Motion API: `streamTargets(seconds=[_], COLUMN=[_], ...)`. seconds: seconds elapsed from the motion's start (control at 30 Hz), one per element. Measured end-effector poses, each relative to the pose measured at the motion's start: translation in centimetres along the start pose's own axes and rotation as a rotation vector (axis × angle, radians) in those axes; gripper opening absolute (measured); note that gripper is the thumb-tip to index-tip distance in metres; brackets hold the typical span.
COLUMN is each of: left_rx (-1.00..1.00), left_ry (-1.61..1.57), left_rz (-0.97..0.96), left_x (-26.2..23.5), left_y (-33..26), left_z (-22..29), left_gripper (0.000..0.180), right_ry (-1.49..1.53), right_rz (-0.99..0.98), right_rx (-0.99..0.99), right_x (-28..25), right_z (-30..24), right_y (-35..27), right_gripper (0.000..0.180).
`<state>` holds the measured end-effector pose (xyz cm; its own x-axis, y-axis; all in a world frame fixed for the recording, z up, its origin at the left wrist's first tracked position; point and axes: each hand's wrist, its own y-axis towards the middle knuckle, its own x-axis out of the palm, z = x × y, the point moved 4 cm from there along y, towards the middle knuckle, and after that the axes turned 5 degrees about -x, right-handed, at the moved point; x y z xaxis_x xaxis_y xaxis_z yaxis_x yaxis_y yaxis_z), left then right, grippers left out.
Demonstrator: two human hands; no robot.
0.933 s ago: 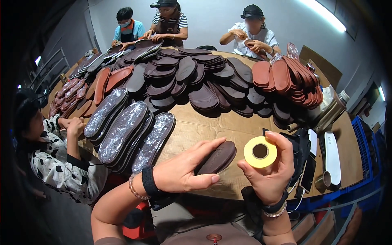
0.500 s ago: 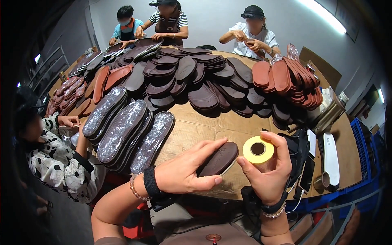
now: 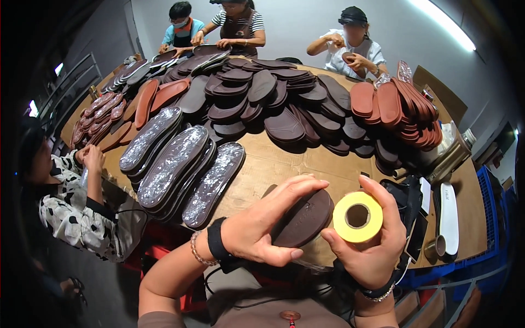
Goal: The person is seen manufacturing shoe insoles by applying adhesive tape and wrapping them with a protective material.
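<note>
My left hand (image 3: 260,227) is wrapped round the middle of a dark brown shoe sole (image 3: 311,216), thumb on the near side and fingers on the far side. The sole is tilted, its rounded end pointing right. In my right hand (image 3: 377,246) is a roll of clear wrapping film (image 3: 340,220) with a yellow end face and an open core. The roll's face is turned up towards me, close beside the sole's end. A little loose clear film (image 3: 314,267) shows below them; whether it joins the sole is hidden.
Film-wrapped brown soles (image 3: 175,164) are stacked left of my hands. Beyond lie heaps of dark soles (image 3: 284,123) and reddish-brown soles (image 3: 391,104). A metal flask (image 3: 451,158), white sole (image 3: 449,218) and metal cup (image 3: 436,247) stand right. Co-workers sit left and across.
The roll and sole are lifted slightly nearer to me, and the roll's end face has turned more towards me. The view has shifted a little. The left co-worker's hands have moved.
</note>
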<state>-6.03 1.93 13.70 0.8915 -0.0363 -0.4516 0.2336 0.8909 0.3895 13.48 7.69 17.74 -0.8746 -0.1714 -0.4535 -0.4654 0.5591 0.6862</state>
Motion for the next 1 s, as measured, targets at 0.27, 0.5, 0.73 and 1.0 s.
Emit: streamTargets(seconds=[0.27,0.5,0.73,1.0], left_rx=[-0.121,-0.090,-0.097,-0.092], left_ry=[-0.114,-0.133,-0.132,-0.139], left_rz=[0.228,0.279,0.280,0.284], left_x=[2.0,2.9,3.7,3.7], left_y=[-2.9,-3.5,-3.5,-3.7], left_z=[1.0,1.0,1.0,0.9], left_gripper=[0.096,0.094,0.093,0.094], right_ry=[-0.079,-0.032,-0.147,-0.138], right_rz=[-0.204,-0.120,-0.032,-0.052], right_rx=[-0.251,-0.298,-0.268,-0.250], right_x=[0.1,-0.6,-0.8,-0.3], right_z=[-1.6,-1.7,-1.8,-2.1], right_y=[0.0,-0.4,0.0,0.6], right_gripper=[0.086,0.082,0.080,0.075])
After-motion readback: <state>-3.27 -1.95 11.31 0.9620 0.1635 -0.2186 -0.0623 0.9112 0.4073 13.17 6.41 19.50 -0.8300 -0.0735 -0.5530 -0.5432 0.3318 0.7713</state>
